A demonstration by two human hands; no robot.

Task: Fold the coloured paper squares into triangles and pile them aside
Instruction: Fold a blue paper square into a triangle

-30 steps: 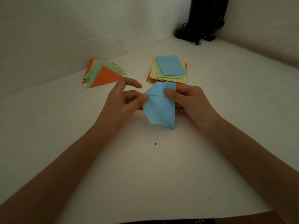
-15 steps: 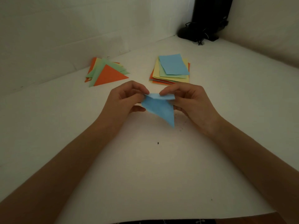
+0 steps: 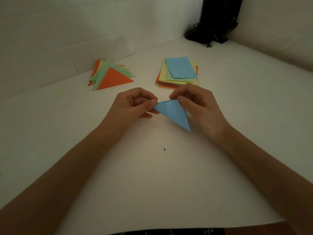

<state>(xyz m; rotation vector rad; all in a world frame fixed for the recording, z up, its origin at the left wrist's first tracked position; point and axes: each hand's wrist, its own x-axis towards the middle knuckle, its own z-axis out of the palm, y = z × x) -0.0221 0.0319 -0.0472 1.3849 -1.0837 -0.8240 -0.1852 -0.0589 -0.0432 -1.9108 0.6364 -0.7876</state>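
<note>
No text, label, brand, number or sign legible anywhere. Plain, unprinted colour on the blue triangle [image 3: 172,112], the stack of squares [image 3: 181,68] and the pile of folded triangles [image 3: 115,78]. Bare white on the desk [image 3: 152,184]. Faint pale mark on the black stand [image 3: 218,19], too small to read.

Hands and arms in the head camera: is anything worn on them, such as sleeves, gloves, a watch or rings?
Nothing worn shows. The left hand and right hand have no gloves, and no ring shows on the fingers in view. The left forearm and right forearm are bare to the picture's edge: no sleeves, watch or bands. The light is dim, so small marks could be missed.
</note>
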